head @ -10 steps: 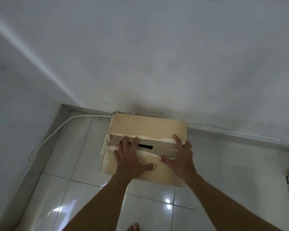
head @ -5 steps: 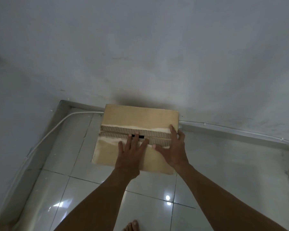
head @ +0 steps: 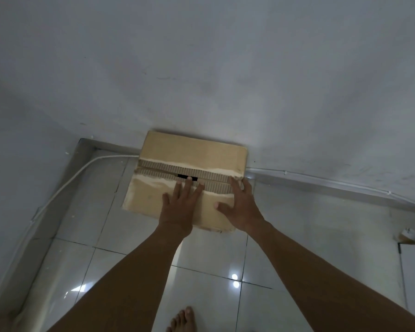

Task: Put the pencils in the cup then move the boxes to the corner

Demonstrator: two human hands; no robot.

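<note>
While two hands press flat on it, one brown rectangular cardboard box [head: 189,161] sits on the glossy white tiled floor [head: 86,212].
Left hand [head: 179,207] and right hand [head: 241,207] lie unclenched, fingers spread, grasping nothing; box's far edge touches the wall, near the floor's far-left corner.

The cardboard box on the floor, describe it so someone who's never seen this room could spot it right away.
Look where the grey wall meets the glossy tiled floor, a little right of the room's corner. The cardboard box lies there, its far edge at the wall, with the left hand and right hand flat on top. It is the only tan thing there, its top torn to bare corrugation along the seam.
</note>
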